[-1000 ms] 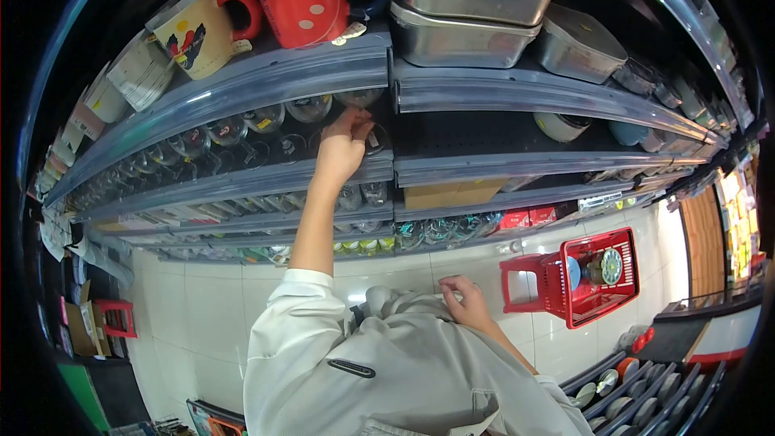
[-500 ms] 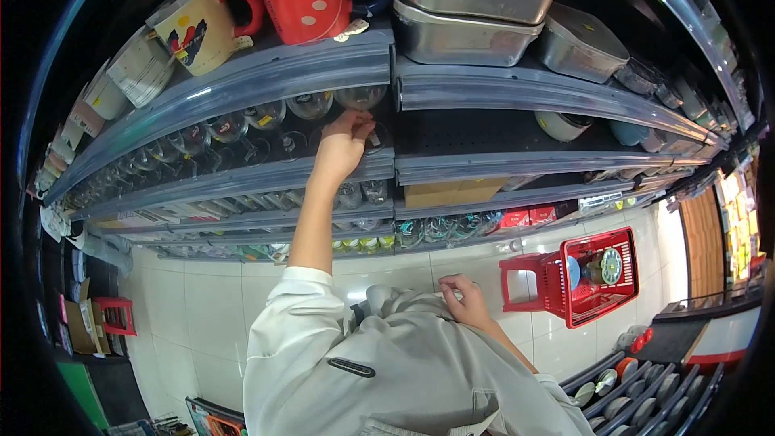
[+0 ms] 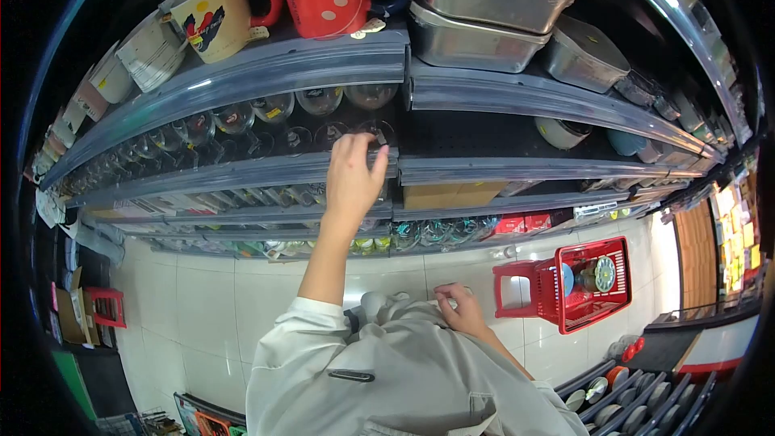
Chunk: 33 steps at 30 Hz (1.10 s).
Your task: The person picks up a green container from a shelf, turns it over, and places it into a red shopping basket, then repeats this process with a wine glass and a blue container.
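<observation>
My left hand (image 3: 355,173) is in front of the glassware shelf, its thumb held apart from the bent fingers, with nothing visible in its grasp. Just beyond the fingertips stands a stemmed glass (image 3: 371,95) with its round foot near the shelf edge. Another stemmed glass (image 3: 320,100) is to its left, at the right end of a long row. Low in front of my body, my right hand (image 3: 462,309) has loosely bent fingers and appears to hold nothing.
Above the glasses, a shelf carries a red mug (image 3: 327,0), a cream mug (image 3: 211,20) and metal containers (image 3: 484,36). On the floor to the right, a red basket (image 3: 565,307) with a few items leans by a red stool (image 3: 517,289). Pans (image 3: 605,413) fill a rack at lower right.
My left hand has drawn back from the rightmost stemmed glass, and its thumb has spread from the fingers. The right hand has stayed near my body.
</observation>
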Tool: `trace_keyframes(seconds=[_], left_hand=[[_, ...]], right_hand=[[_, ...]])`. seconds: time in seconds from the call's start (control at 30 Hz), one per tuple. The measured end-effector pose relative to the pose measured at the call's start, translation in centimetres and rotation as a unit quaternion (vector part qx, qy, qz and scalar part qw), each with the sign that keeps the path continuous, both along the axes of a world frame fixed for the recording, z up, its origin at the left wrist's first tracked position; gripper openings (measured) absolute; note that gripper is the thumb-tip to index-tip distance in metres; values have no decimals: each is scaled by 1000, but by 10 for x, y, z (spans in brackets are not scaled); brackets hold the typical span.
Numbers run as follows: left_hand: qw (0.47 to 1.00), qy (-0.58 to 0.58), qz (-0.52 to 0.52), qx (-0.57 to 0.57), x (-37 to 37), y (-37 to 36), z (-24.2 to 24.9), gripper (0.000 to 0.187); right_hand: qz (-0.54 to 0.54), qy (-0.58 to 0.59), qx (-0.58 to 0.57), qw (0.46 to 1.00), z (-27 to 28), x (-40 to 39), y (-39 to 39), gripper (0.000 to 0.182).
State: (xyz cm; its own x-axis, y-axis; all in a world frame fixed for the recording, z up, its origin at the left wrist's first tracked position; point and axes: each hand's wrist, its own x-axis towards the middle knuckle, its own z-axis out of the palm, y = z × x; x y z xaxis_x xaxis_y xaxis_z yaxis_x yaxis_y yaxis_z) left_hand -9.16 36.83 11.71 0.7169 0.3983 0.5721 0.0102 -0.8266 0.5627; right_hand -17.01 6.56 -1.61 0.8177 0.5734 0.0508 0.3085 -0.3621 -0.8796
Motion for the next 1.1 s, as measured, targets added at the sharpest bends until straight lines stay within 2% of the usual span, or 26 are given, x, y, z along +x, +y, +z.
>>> trace_keyframes(seconds=[0.1, 0.17, 0.3, 1.1], left_hand=[[1000, 9, 1, 28, -4, -8, -11, 37], [993, 10, 12, 116, -4, -10, -17, 41], [986, 33, 19, 160, -2, -13, -27, 47], [978, 29, 53, 198, 6, -19, -35, 48]], right_hand=[[12, 7, 1, 1000, -2, -4, 1, 14], [23, 6, -1, 1000, -2, -7, 2, 15], [25, 30, -18, 999, 1, -10, 1, 17], [2, 36, -14, 999, -9, -37, -5, 17]])
